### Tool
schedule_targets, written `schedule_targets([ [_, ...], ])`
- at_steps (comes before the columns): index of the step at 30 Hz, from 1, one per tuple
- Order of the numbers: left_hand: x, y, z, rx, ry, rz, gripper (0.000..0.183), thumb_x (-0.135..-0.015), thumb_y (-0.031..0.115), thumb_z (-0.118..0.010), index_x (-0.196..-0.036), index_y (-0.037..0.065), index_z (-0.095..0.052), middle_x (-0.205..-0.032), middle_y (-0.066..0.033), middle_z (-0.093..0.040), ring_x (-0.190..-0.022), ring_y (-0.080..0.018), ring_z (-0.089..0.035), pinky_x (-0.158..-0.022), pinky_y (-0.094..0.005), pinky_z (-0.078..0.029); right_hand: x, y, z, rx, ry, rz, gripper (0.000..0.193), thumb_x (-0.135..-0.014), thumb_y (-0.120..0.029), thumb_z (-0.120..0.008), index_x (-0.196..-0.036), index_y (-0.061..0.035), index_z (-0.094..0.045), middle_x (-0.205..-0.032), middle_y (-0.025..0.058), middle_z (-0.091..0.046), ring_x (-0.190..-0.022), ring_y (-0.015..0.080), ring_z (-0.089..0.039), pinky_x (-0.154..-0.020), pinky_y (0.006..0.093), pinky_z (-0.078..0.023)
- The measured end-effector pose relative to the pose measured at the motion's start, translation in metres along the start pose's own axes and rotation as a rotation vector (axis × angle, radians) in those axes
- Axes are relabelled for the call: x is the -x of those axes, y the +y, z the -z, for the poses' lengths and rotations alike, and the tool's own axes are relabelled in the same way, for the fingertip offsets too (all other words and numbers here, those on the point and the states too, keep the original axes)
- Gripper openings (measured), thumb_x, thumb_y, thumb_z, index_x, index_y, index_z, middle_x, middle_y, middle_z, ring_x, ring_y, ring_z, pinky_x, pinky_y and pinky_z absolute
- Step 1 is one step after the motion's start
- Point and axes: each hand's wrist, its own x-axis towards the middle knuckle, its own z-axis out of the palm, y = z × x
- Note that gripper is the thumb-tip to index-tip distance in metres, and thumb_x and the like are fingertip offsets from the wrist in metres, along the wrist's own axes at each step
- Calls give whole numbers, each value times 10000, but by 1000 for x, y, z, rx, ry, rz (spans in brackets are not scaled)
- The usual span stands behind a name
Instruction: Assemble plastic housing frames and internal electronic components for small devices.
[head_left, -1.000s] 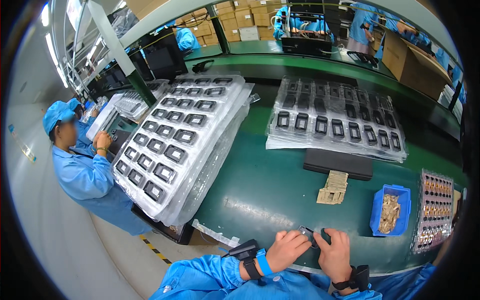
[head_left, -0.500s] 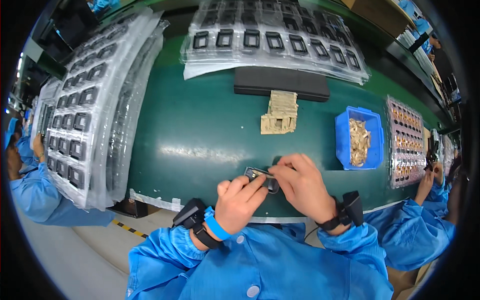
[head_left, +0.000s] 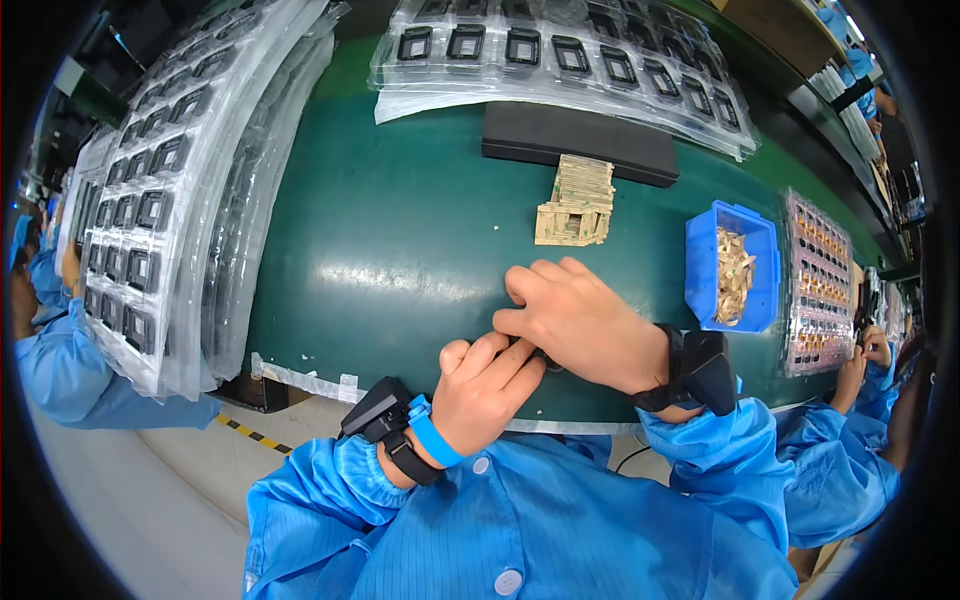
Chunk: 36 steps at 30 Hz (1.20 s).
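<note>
Near the table's front edge, my left hand (head_left: 483, 392) has its fingers closed on a small black frame (head_left: 553, 368), of which only a dark sliver shows. My right hand (head_left: 582, 325) lies across it with curled fingers, its thumb side against my left fingertips. Whatever my right fingers pinch is hidden beneath them. Beyond my hands lies a stack of tan, paper-backed adhesive pieces (head_left: 575, 212) with window-like cutouts. To the right, a blue bin (head_left: 705, 318) holds many tan scraps (head_left: 735, 275).
A long black box (head_left: 580, 143) lies behind the tan stack. Clear plastic trays with black frames stand at the back (head_left: 560, 85) and left (head_left: 140, 210). A tray of small orange-and-black parts (head_left: 820, 290) is right of the bin, near a co-worker's hands (head_left: 865, 360).
My right hand has turned over and moved left across the small frame, covering it and the tan strip seen on it before. My left hand stays nearly in place.
</note>
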Motion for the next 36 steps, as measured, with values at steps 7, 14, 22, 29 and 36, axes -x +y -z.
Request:
schedule_targets([
  [7, -4, -7, 4, -28, -7, 7, 267, -732, 140, -646, -979, 143, -747, -1049, 12, -696, -955, -157, -588, -764, -337, -307, -16, 5, 5, 160, -21, 85, 87, -777, -175, -640, -850, -128, -651, -876, 25, -509, -891, 192, -533, -760, 323, -401],
  [14, 5, 0, 1, 5, -52, 14, 304, -726, 161, -633, -1015, 157, -727, -1083, 16, -678, -978, -162, -575, -779, -360, -329, -7, 5, -9, 185, 43, 98, 87, -814, -191, -599, -848, -112, -612, -893, 36, -500, -930, 207, -510, -872, 378, -376],
  [22, 4, 8, 0, -30, -11, 50, 302, -724, 168, -631, -1010, 161, -728, -1107, 39, -682, -951, -135, -575, -757, -325, -303, 8, 2, -13, 151, 63, 22, 70, -795, -152, -612, -829, -91, -604, -894, 52, -505, -942, 220, -514, -972, 431, -355],
  [29, 1, 1, 1, -60, -65, 41, 291, -695, 171, -652, -972, 198, -735, -1088, 62, -684, -922, -137, -574, -774, -369, -305, 5, 2, -16, 154, 120, -32, 94, -792, -156, -607, -837, -74, -599, -901, 68, -506, -964, 241, -516, -1008, 489, -335],
  [36, -3, 1, 1, -69, -3, 61, 217, -709, 144, -657, -909, 164, -741, -1082, 29, -712, -901, -134, -578, -784, -331, -288, 11, 5, -21, 27, 99, -120, 187, -712, -97, -674, -881, -41, -615, -941, 87, -500, -1000, 265, -504, -1031, 514, -305],
])
